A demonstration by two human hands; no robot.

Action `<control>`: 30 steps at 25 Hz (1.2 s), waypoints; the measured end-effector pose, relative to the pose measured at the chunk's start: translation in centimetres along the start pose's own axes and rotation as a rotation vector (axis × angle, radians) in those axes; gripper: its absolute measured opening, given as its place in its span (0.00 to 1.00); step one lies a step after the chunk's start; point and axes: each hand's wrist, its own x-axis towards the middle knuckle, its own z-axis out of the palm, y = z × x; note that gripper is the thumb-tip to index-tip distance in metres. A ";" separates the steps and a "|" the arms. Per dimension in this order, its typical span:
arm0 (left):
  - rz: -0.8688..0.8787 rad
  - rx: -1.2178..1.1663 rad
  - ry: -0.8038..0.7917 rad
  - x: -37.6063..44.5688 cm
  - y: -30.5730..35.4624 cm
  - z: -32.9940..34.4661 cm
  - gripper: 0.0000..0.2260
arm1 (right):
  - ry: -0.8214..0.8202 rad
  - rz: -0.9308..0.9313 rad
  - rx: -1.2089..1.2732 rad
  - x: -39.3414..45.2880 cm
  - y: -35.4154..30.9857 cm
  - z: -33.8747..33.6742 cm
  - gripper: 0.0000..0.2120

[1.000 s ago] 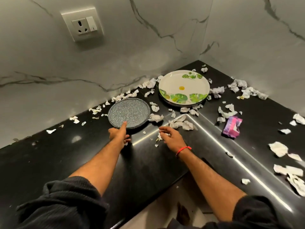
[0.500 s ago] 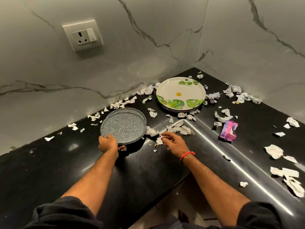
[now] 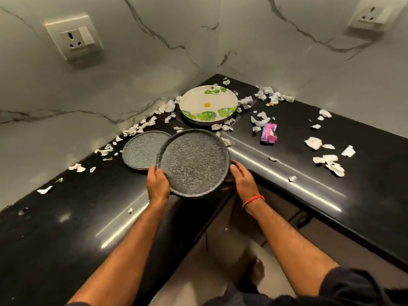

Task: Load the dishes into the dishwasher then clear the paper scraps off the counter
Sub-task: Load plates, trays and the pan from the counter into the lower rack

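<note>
A grey speckled plate (image 3: 194,162) is lifted off the black counter (image 3: 66,217) near its inner corner. My left hand (image 3: 157,184) grips its left rim and my right hand (image 3: 242,182) holds its right rim with fingers under it. A second grey speckled plate (image 3: 141,149) lies on the counter behind it to the left. A stack of white plates with green leaves (image 3: 208,104) sits in the far corner. White paper scraps (image 3: 326,160) lie scattered along the wall and over the right side of the counter.
A purple wrapper (image 3: 269,133) lies on the counter right of the plates. Marble walls carry a socket (image 3: 76,38) at the left and another socket (image 3: 373,15) at the top right. Below the counter corner I see cabinet fronts and floor (image 3: 198,283).
The top grey plate has come off the stack and moved right toward me, uncovering a second one. My right hand left the scraps and took the plate's right rim.
</note>
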 end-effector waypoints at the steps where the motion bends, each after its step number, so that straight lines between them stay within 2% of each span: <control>1: 0.007 0.009 -0.088 -0.8 -0.1 1.1 0.13 | 0.100 -0.042 0.022 -0.9 -0.1 -1.5 0.10; 8: 0.094 0.232 -0.727 -12.7 -0.1 10.8 0.03 | 0.497 -0.146 0.118 -12.5 1.1 -16.2 0.06; 9: 0.144 0.279 -0.812 -14.4 -0.3 12.2 0.05 | 0.551 -0.139 0.114 -14.4 1.4 -18.4 0.07; 11: 0.296 0.355 -0.952 -18.4 -0.6 15.2 0.15 | 0.666 -0.118 0.102 -18.7 2.4 -23.1 0.07; 13: 0.398 0.400 -1.068 -24.0 -0.7 18.5 0.18 | 0.799 -0.104 0.099 -23.8 3.7 -27.9 0.06; 16: 0.536 0.521 -1.233 -34.2 -1.4 22.6 0.11 | 0.991 -0.085 0.098 -33.0 6.4 -35.3 0.05; 19: 0.640 0.644 -1.400 -43.3 -3.0 25.9 0.06 | 1.088 -0.034 0.073 -41.8 9.2 -41.0 0.05; 20: 0.681 0.690 -1.470 -46.6 -3.8 27.1 0.06 | 1.141 -0.003 0.074 -45.0 10.3 -42.8 0.07; 23: 0.816 0.792 -1.678 -56.5 -6.2 29.6 0.11 | 1.308 0.142 0.124 -53.4 13.5 -46.6 0.21; 26: 0.977 0.864 -1.751 -65.1 -8.5 32.0 0.13 | 1.412 0.247 0.169 -59.4 16.4 -48.8 0.23; 30: 1.076 0.893 -1.776 -73.3 -12.5 37.5 0.08 | 1.449 0.315 0.160 -63.1 22.9 -53.1 0.33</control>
